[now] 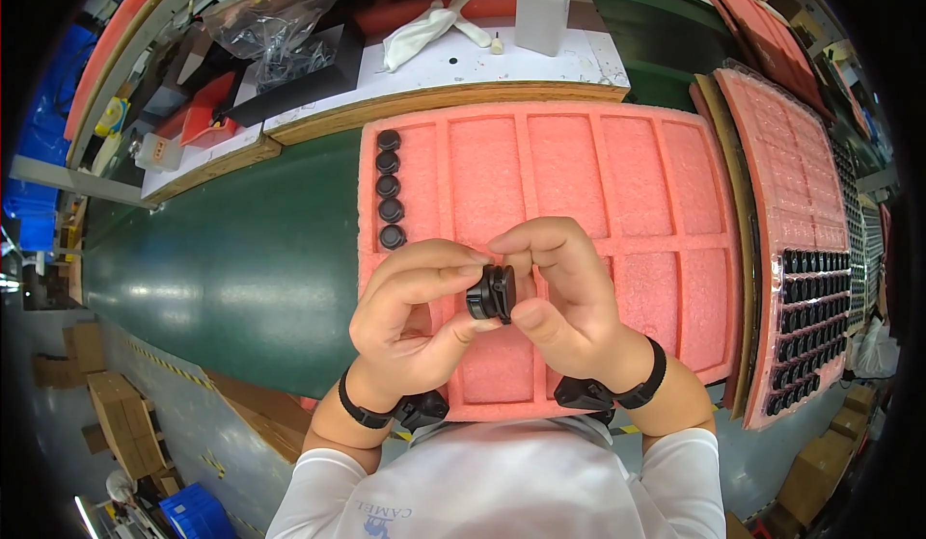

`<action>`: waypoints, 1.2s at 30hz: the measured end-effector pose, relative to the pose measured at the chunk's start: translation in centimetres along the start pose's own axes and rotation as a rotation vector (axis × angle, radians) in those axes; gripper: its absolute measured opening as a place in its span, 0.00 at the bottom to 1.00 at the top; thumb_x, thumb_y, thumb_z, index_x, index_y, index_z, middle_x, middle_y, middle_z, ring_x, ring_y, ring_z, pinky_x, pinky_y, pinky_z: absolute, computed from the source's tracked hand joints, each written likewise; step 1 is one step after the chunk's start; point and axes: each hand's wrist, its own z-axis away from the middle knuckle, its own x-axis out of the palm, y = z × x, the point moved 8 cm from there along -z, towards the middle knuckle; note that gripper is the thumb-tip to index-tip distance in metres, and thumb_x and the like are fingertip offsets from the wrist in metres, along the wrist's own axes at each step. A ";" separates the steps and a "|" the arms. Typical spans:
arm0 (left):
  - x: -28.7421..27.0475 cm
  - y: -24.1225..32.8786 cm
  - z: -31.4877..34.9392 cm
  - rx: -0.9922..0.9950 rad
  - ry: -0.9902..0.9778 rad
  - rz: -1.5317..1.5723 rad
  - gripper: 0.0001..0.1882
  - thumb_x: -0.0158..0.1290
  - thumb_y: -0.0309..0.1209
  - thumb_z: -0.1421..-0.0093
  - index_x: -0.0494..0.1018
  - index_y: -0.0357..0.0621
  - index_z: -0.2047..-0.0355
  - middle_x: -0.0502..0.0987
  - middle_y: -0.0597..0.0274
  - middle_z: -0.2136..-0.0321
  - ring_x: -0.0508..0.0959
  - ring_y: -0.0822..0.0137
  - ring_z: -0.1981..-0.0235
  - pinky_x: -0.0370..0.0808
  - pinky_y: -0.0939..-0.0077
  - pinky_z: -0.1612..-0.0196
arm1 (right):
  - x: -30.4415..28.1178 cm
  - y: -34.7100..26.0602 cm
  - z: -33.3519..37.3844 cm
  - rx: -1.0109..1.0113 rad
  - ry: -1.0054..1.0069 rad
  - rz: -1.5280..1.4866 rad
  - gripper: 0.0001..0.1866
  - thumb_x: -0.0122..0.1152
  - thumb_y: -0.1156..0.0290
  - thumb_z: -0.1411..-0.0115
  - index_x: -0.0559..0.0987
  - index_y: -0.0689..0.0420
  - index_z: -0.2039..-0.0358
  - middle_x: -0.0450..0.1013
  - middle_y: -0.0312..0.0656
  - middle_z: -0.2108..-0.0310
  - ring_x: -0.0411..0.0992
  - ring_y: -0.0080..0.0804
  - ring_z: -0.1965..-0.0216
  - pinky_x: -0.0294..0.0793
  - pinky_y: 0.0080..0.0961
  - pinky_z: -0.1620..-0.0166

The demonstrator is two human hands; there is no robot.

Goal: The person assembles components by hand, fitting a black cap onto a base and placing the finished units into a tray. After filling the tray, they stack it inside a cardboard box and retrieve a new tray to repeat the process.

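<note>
The left hand (410, 312) was closed in a pinch, with its thumb and fingertips on the left side of a black round part (490, 294). The right hand (571, 298) was curved in a narrow arch at the right side of the same part, its fingers at the upper edge and its thumb near the lower edge. Whether the right hand also bore firmly on the part could not be told from this view. The part was positioned between the two hands, above the lower middle area of a pink foam tray (487, 173). Its stepped rim faced partly to the right.

The tray was divided by raised ribs into rectangular compartments. Five black caps (389, 186) stood in a single column in the upper left compartment. The tray lay on a green surface (222, 259). A black strap (367, 414) encircled the left wrist; a matching band (656, 375) encircled the right wrist.

Beyond the tray, a white ledge (328, 105) carried a translucent bottle (543, 16), a white cloth (424, 38) and a black box (333, 71) with a clear plastic bag (275, 23). At the right, a second pink tray (786, 163) held rows of black pieces (815, 293).
</note>
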 end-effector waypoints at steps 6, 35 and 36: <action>-0.4 -0.9 0.5 -0.105 0.000 0.015 0.21 0.65 0.25 0.51 0.70 0.31 0.59 0.74 0.47 0.60 0.77 0.58 0.58 0.75 0.69 0.55 | 0.1 0.1 -0.3 -0.024 -0.051 0.256 0.20 0.64 0.64 0.44 0.69 0.61 0.56 0.66 0.38 0.67 0.62 0.24 0.69 0.63 0.19 0.64; 0.4 -4.4 0.7 -0.307 0.041 0.139 0.11 0.44 0.25 0.36 0.67 0.32 0.55 0.73 0.52 0.57 0.75 0.65 0.58 0.75 0.71 0.54 | -16.8 -17.5 20.0 0.156 0.621 1.399 0.13 0.60 0.80 0.48 0.75 0.62 0.61 0.70 0.41 0.66 0.70 0.30 0.65 0.68 0.23 0.61; 0.6 -4.5 0.7 -0.308 0.022 0.129 0.11 0.44 0.26 0.35 0.67 0.32 0.55 0.73 0.52 0.57 0.75 0.66 0.58 0.75 0.72 0.54 | -18.8 -19.1 22.3 0.175 0.688 1.463 0.13 0.60 0.80 0.48 0.75 0.61 0.60 0.70 0.40 0.66 0.70 0.29 0.66 0.68 0.22 0.62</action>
